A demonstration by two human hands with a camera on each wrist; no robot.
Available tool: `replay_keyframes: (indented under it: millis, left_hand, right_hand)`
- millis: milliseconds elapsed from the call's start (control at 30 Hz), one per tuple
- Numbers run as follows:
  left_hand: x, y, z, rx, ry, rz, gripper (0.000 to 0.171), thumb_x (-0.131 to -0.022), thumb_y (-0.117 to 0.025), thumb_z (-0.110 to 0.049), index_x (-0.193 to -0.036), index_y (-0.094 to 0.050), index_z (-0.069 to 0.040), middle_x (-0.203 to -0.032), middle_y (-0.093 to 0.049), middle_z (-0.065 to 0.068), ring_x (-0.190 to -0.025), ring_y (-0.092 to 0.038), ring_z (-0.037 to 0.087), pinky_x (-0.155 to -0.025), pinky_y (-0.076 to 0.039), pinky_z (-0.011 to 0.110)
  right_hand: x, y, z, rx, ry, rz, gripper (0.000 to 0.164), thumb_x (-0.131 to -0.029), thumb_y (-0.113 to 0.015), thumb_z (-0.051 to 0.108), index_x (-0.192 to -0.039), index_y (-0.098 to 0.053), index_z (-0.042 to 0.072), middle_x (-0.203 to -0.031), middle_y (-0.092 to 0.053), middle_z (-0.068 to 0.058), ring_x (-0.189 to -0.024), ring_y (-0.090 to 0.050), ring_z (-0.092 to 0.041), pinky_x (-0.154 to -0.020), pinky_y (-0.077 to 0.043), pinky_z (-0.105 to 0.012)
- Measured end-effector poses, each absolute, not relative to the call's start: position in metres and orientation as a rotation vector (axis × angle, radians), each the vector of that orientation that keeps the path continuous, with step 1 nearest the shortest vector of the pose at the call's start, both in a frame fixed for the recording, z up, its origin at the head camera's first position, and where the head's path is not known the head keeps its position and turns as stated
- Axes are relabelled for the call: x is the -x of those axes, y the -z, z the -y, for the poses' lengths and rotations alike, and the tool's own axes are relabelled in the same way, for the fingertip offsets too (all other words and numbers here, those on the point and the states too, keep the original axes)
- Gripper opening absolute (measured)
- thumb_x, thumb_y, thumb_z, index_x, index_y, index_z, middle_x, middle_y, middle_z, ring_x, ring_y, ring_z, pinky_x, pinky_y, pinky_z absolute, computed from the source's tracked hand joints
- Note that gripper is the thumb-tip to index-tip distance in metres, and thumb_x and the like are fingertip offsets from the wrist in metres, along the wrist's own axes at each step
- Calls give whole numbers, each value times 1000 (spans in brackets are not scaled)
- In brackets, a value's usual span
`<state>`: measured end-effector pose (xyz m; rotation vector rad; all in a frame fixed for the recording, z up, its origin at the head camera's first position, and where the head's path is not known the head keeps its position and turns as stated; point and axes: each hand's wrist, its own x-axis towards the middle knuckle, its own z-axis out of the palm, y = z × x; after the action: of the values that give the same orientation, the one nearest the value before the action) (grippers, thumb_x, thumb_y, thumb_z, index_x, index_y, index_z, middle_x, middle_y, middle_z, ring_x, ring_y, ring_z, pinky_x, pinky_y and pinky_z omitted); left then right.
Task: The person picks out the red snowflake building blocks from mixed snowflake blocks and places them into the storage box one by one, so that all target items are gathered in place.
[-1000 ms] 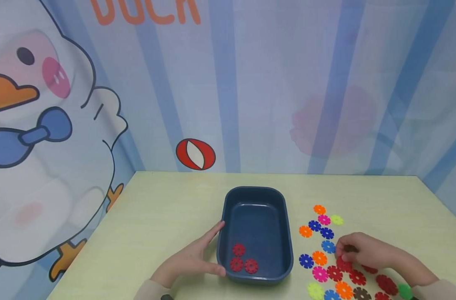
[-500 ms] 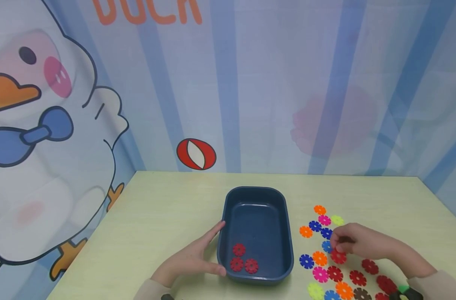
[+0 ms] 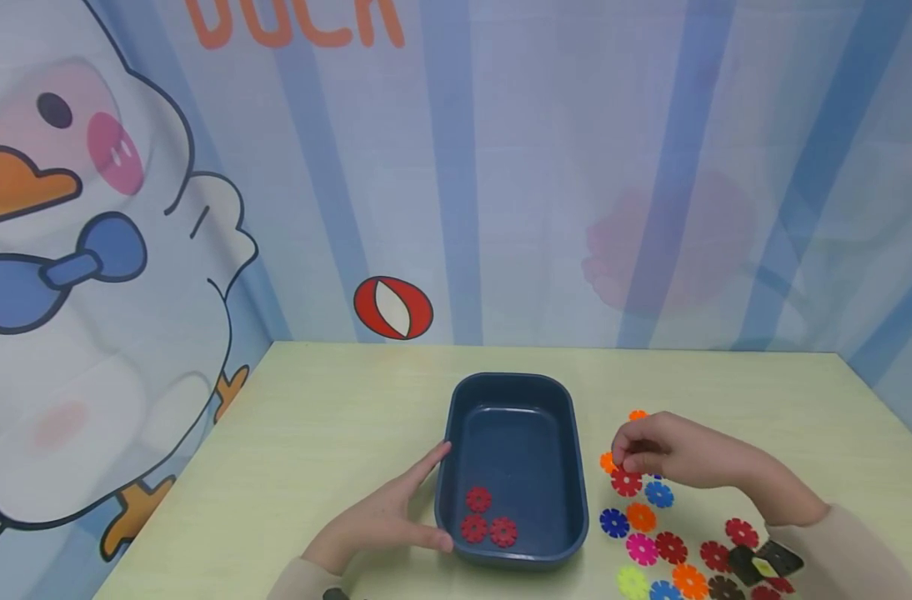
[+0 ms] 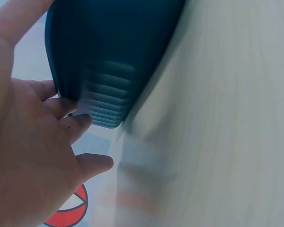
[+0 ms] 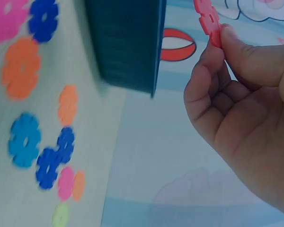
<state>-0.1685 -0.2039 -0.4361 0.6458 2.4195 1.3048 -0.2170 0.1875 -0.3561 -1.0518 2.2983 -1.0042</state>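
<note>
Along the near edge of the table (image 3: pixel 328 442), a yellow-green disc (image 3: pixel 633 583), a light-blue disc (image 3: pixel 664 590), an orange disc (image 3: pixel 689 581) and a brown disc (image 3: pixel 726 587) lie in a loose row, with red discs around the right sleeve (image 3: pixel 839 550). A dark wrist-worn piece (image 3: pixel 764 565) covers part of that red group.

The left grip (image 3: pixel 388 521) rests against the left side of a dark-blue basin (image 3: pixel 444 467), fingers spread and extended, not clenched; the thumb lies by the near-left corner. Inside, three small red discs (image 3: pixel 503 532) lie flat at the near end, toward the left.

Right of the basin and apart from it, a pink disc (image 3: pixel 641 548), a darker red disc (image 3: pixel 671 548), a second orange disc (image 3: pixel 640 517) and a dark-blue disc (image 3: pixel 614 522) lie flat. Just beyond, the right grip (image 3: pixel 677 450) pinches a red snowflake disc (image 3: pixel 626 481) between thumb and index finger, raised above the table. The basin's right wall stands between this disc and the three inside.

The hand hides much of the far cluster from the head view; the right wrist view shows two touching dark-blue discs (image 5: pixel 47 168), another pink disc (image 5: pixel 66 183) and another yellow-green disc (image 5: pixel 60 215) there.

Behind the table hangs a striped backdrop (image 3: pixel 523 167) with a printed red-and-white ball (image 3: pixel 393 307) and a large cartoon duck (image 3: pixel 88 392) at left.
</note>
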Motion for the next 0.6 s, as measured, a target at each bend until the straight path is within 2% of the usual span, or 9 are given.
replay_keyframes:
  millis: [300, 600]
  left_hand:
    - [168, 437, 204, -629, -1305, -2418, 110, -73, -83, -44, -156, -13, -24, -162, -12, 0, -148, -14, 27, -115, -22, 57]
    - [169, 436, 203, -635, -1321, -2398, 112, -72, -83, -44, -156, -13, -22, -162, -12, 0, -148, -12, 27, -116, -20, 56]
  right_hand:
    - [220, 354, -149, 1106, 1046, -2276, 7, -96, -58, 11, -92, -63, 9, -80, -57, 3, -66, -50, -14, -60, -48, -24]
    - [228, 366, -121, 1134, 1031, -2305, 5, -95, -59, 9, -92, -64, 8, -80, -59, 5, -70, -53, -10, -63, -50, -24]
